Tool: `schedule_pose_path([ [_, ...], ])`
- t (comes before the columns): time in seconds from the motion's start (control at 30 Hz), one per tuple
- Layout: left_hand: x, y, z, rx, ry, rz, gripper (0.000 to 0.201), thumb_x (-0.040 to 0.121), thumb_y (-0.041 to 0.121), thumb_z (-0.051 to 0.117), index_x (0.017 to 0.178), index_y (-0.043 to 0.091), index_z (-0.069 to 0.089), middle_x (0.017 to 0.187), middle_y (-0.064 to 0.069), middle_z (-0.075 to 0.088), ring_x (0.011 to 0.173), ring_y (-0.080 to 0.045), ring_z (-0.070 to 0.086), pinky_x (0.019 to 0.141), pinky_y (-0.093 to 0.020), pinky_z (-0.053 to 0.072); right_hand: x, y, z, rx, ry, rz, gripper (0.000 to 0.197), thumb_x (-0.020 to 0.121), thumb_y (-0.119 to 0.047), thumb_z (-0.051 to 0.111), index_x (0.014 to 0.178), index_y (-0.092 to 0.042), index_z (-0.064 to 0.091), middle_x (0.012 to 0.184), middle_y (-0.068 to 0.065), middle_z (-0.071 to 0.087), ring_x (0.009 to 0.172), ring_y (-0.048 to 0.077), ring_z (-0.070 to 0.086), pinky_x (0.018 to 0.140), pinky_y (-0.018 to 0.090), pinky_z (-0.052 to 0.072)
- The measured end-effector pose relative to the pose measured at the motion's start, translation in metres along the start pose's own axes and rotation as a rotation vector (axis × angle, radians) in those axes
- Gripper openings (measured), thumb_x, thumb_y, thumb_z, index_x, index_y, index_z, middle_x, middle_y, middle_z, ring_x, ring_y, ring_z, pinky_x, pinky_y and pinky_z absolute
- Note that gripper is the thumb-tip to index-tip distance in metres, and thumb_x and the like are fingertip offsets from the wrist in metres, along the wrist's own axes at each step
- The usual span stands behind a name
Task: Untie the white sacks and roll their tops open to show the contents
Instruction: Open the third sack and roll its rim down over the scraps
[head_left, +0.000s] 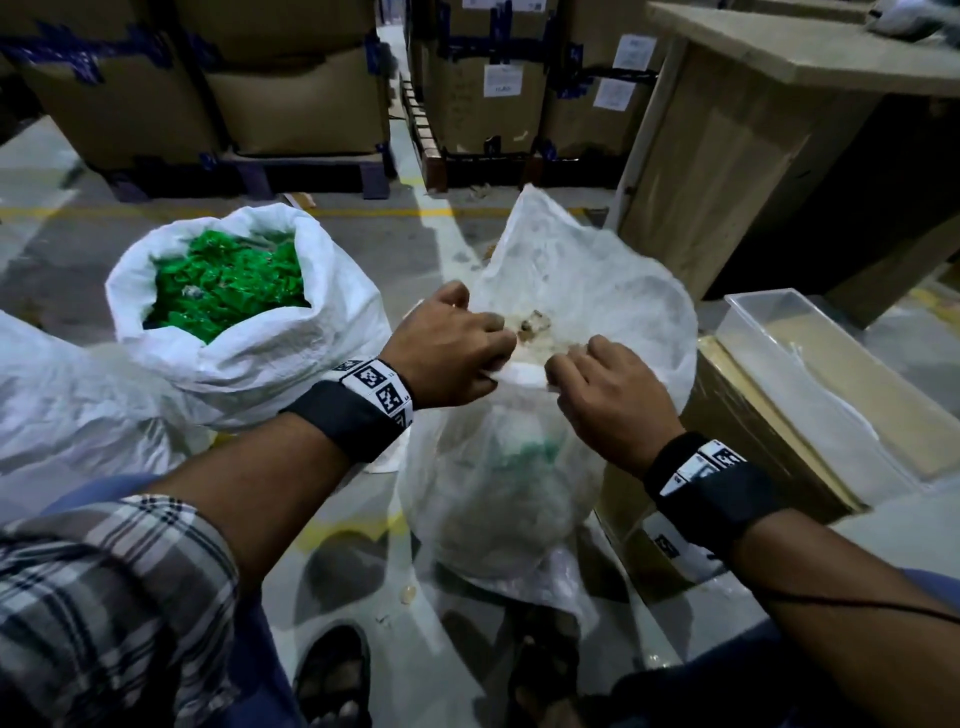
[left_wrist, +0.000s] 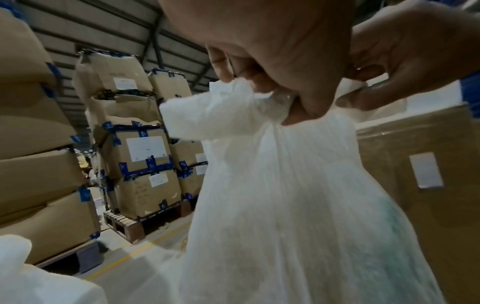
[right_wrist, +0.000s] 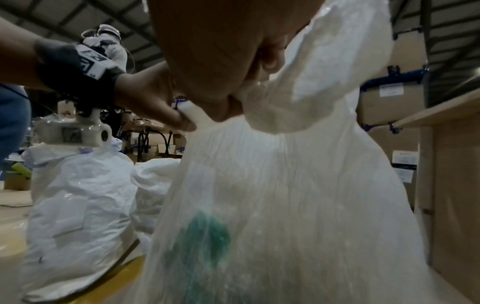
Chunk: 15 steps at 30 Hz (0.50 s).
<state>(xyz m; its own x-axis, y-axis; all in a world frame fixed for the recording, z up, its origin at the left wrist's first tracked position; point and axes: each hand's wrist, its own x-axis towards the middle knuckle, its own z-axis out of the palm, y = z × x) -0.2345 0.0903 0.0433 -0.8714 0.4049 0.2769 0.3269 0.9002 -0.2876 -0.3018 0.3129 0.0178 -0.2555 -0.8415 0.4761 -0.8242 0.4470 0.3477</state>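
Note:
A translucent white sack (head_left: 498, 483) stands on the floor in front of me, its neck bunched and its top flaring up behind my hands. My left hand (head_left: 457, 345) grips the near rim of the neck from the left, fingers curled round the fabric (left_wrist: 259, 96). My right hand (head_left: 597, 384) pinches the same rim from the right. Something green shows faintly through the sack's wall (right_wrist: 205, 236). To the left stands a second white sack (head_left: 244, 322), its top rolled open on green contents (head_left: 223, 280).
A third white sack (head_left: 62, 395) lies at far left. Taped cardboard boxes (head_left: 291, 93) on pallets line the back. A wooden counter (head_left: 769, 156) stands at right, with a wrapped box (head_left: 779, 410) close beside the sack. My sandalled feet (head_left: 332, 675) are below.

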Motion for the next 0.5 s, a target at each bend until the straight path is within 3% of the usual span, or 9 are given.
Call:
schedule_pose_path([
  [0.07, 0.002, 0.000, 0.001, 0.008, 0.112, 0.012, 0.011, 0.078, 0.024, 0.046, 0.079, 0.022, 0.057, 0.078, 0.002, 0.057, 0.061, -0.027, 0.054, 0.079, -0.040, 0.043, 0.002, 0.003, 0.000, -0.028, 0.081, 0.012, 0.012, 0.096, -0.004, 0.048, 0.087, -0.009, 0.054, 0.082, 0.014, 0.053, 0.075, 0.031, 0.048, 0.066, 0.043, 0.037],
  [0.13, 0.002, 0.002, 0.005, 0.040, 0.151, 0.029, 0.014, 0.083, 0.024, 0.044, 0.082, 0.025, 0.058, 0.093, 0.002, 0.061, 0.075, -0.025, 0.057, 0.083, -0.042, 0.040, 0.001, 0.000, 0.002, -0.002, 0.068, 0.017, 0.009, 0.089, 0.000, 0.055, 0.089, -0.009, 0.054, 0.097, 0.016, 0.056, 0.085, 0.033, 0.052, 0.078, 0.045, 0.040],
  [0.2, -0.003, 0.004, 0.014, 0.068, 0.079, 0.032, 0.018, 0.085, 0.029, 0.043, 0.088, 0.028, 0.061, 0.121, 0.004, 0.062, 0.093, -0.026, 0.056, 0.090, -0.045, 0.038, -0.001, -0.007, 0.007, 0.059, -0.056, 0.004, 0.011, 0.087, 0.001, 0.057, 0.093, -0.008, 0.056, 0.116, 0.021, 0.059, 0.086, 0.035, 0.058, 0.083, 0.045, 0.044],
  [0.23, -0.006, 0.006, 0.019, 0.077, 0.008, 0.031, 0.020, 0.086, 0.031, 0.042, 0.091, 0.029, 0.061, 0.126, 0.005, 0.063, 0.099, -0.025, 0.054, 0.092, -0.045, 0.036, -0.003, -0.011, 0.009, 0.083, -0.147, -0.006, 0.012, 0.086, 0.001, 0.058, 0.095, -0.008, 0.056, 0.123, 0.022, 0.058, 0.084, 0.037, 0.061, 0.081, 0.045, 0.047],
  [0.37, -0.014, 0.020, 0.042, 0.104, -0.260, -0.006, 0.012, 0.089, 0.024, 0.045, 0.093, 0.024, 0.056, 0.090, 0.005, 0.071, 0.101, -0.023, 0.047, 0.093, -0.041, 0.030, -0.013, -0.024, 0.011, 0.204, -0.453, 0.009, 0.021, 0.083, -0.007, 0.055, 0.103, -0.015, 0.058, 0.115, 0.011, 0.060, 0.093, 0.031, 0.057, 0.088, 0.041, 0.042],
  [0.5, -0.013, 0.020, 0.044, -0.029, -0.354, -0.070, 0.006, 0.081, 0.027, 0.051, 0.087, 0.029, 0.049, 0.092, 0.009, 0.063, 0.103, -0.021, 0.043, 0.090, -0.041, 0.029, -0.012, -0.021, 0.009, 0.296, -0.557, 0.099, 0.037, 0.083, -0.016, 0.055, 0.119, -0.021, 0.064, 0.131, 0.005, 0.052, 0.117, 0.028, 0.049, 0.101, 0.043, 0.036],
])
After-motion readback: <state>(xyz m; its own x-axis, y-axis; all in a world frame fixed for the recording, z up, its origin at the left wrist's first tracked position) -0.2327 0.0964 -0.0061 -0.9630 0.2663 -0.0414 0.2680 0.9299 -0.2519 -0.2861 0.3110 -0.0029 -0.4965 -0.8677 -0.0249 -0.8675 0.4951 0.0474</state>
